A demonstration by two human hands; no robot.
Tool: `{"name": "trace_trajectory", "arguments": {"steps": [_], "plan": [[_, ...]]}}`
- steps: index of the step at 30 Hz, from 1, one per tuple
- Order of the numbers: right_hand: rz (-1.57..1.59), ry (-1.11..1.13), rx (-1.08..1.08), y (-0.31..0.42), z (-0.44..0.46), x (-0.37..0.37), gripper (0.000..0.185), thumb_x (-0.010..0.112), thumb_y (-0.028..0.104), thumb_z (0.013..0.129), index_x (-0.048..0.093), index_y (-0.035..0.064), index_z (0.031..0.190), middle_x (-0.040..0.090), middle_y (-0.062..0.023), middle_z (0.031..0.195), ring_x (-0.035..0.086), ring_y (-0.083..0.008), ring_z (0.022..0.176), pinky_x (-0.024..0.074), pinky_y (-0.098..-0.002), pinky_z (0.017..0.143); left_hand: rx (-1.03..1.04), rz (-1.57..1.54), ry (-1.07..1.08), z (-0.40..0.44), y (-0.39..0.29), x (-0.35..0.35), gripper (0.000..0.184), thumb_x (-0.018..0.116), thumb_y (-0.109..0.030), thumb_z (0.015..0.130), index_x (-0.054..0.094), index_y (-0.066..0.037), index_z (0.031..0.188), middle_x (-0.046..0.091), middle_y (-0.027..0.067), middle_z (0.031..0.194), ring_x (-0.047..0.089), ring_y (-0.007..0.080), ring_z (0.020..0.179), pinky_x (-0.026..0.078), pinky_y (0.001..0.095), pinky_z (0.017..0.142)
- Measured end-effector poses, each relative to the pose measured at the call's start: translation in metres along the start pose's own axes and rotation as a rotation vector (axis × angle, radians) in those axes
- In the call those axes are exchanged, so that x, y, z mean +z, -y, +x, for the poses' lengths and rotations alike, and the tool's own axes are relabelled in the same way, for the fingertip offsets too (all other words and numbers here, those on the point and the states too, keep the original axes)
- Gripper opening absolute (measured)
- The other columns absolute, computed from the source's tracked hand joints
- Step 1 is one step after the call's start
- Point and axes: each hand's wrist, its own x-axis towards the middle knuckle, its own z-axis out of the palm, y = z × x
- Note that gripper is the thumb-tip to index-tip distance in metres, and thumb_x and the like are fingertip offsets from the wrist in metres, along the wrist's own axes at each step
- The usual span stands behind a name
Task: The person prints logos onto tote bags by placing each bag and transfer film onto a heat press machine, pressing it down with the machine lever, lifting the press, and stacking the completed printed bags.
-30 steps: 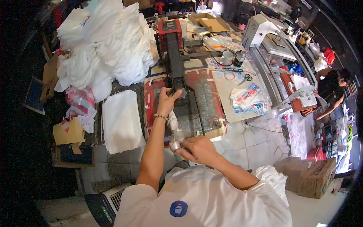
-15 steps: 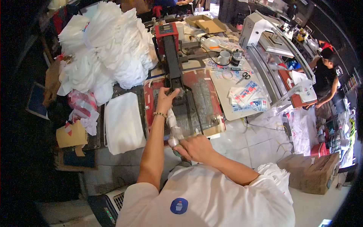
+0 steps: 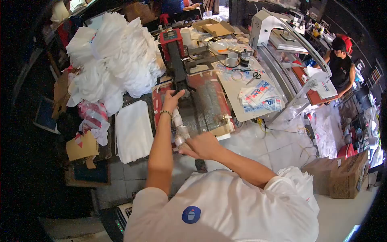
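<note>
A heat press with a red control box and a dark arm stands on the table in front of me. From it a handle wrapped in pale tape reaches toward my body. My right hand is closed round the near end of this handle. My left hand, with a beaded bracelet at the wrist, rests at the front end of the arm, thumb spread from the fingers. Some fingertips are hidden there. Beneath lies the red-edged press bed. A folded white cloth lies to the left.
A tall pile of white fabric stands at the back left. On the right, a pale board holds scissors and printed sheets. Another press stands beyond. A person works at the far right. Cardboard boxes sit nearer.
The view has shifted slightly. My right hand stays on the handle, and the handle with both hands appears a little further left. The person at the right has a changed posture.
</note>
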Motion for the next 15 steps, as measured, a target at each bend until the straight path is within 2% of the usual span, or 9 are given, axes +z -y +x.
{"name": "trace_trajectory", "arguments": {"steps": [1,3,5,7,9,10,11,13,15], "plan": [[0.002,0.004,0.006,0.000,-0.002,-0.001,0.058,0.048,0.060,0.091,0.065,0.0084,0.068,0.059,-0.0160,0.053,0.061,-0.0370,0.050,0.0488,-0.0474,0.051,-0.006,0.000,0.005,-0.001,0.000,0.001,0.065,0.083,-0.046,0.070,0.051,-0.003,0.108,0.061,0.0094,0.084,0.059,0.0176,0.068,0.047,0.0313,0.053],[-0.036,0.111,0.038,0.013,0.010,-0.030,0.064,0.047,0.063,0.089,0.066,0.0057,0.068,0.059,-0.0182,0.056,0.063,-0.0380,0.055,0.0499,-0.0481,0.053,0.302,0.313,-0.120,0.008,-0.011,-0.007,0.052,0.080,-0.043,0.074,0.059,0.000,0.095,0.064,0.0089,0.078,0.060,0.0175,0.063,0.047,0.0319,0.053],[-0.061,0.047,-0.005,0.032,0.031,-0.095,0.067,0.045,0.064,0.090,0.066,0.0046,0.068,0.060,-0.0193,0.057,0.064,-0.0389,0.059,0.0508,-0.0481,0.055,0.487,0.316,0.284,0.054,-0.028,-0.030,0.042,0.077,-0.039,0.077,0.065,0.001,0.079,0.065,0.0094,0.070,0.059,0.0198,0.057,0.047,0.0336,0.054],[-0.078,0.039,-0.082,0.044,0.051,-0.135,0.066,0.044,0.062,0.091,0.066,0.0049,0.067,0.059,-0.0201,0.057,0.064,-0.0395,0.059,0.0514,-0.0480,0.056,0.119,0.352,0.324,0.020,-0.096,-0.045,0.042,0.073,-0.039,0.080,0.068,0.002,0.072,0.062,0.0095,0.060,0.056,0.0243,0.051,0.048,0.0373,0.054],[-0.236,-0.219,-0.174,0.052,0.076,-0.175,0.062,0.045,0.061,0.091,0.068,0.0059,0.076,0.059,-0.0191,0.056,0.065,-0.0384,0.060,0.0519,-0.0462,0.056,0.207,-0.040,0.224,-0.012,-0.128,-0.065,0.044,0.068,-0.042,0.083,0.068,0.002,0.084,0.064,0.0110,0.070,0.059,0.0222,0.060,0.049,0.0343,0.059],[-0.211,-0.254,-0.229,0.054,0.091,-0.191,0.059,0.045,0.060,0.092,0.067,0.0063,0.080,0.060,-0.0184,0.057,0.065,-0.0375,0.059,0.0517,-0.0464,0.056,0.198,-0.037,0.221,-0.029,-0.138,-0.075,0.044,0.068,-0.042,0.083,0.068,0.002,0.084,0.064,0.0110,0.070,0.059,0.0222,0.060,0.049,0.0343,0.059],[-0.188,-0.291,-0.281,0.055,0.106,-0.208,0.057,0.044,0.059,0.092,0.066,0.0068,0.084,0.061,-0.0176,0.058,0.065,-0.0367,0.059,0.0515,-0.0466,0.056,0.566,-0.056,-0.054,-0.046,-0.145,-0.087,0.043,0.065,-0.041,0.087,0.066,0.002,0.092,0.064,0.0104,0.077,0.059,0.0200,0.067,0.049,0.0318,0.063],[-0.316,-0.249,-0.209,0.064,0.137,-0.243,0.052,0.047,0.056,0.092,0.063,0.0071,0.090,0.066,-0.0128,0.068,0.065,-0.0296,0.058,0.0508,-0.0427,0.056,1.286,-0.082,-0.624,-0.085,-0.158,-0.110,0.043,0.060,-0.039,0.094,0.061,0.002,0.108,0.064,0.0092,0.092,0.060,0.0155,0.081,0.048,0.0270,0.072],[-0.346,-0.261,-0.227,0.067,0.164,-0.266,0.052,0.047,0.057,0.092,0.064,0.0068,0.091,0.066,-0.0127,0.069,0.065,-0.0290,0.059,0.0510,-0.0423,0.057,0.929,-0.165,-0.883,-0.156,-0.166,-0.110,0.022,0.063,-0.021,0.094,0.061,0.000,0.098,0.064,0.0076,0.090,0.060,0.0158,0.081,0.049,0.0249,0.071]]}}
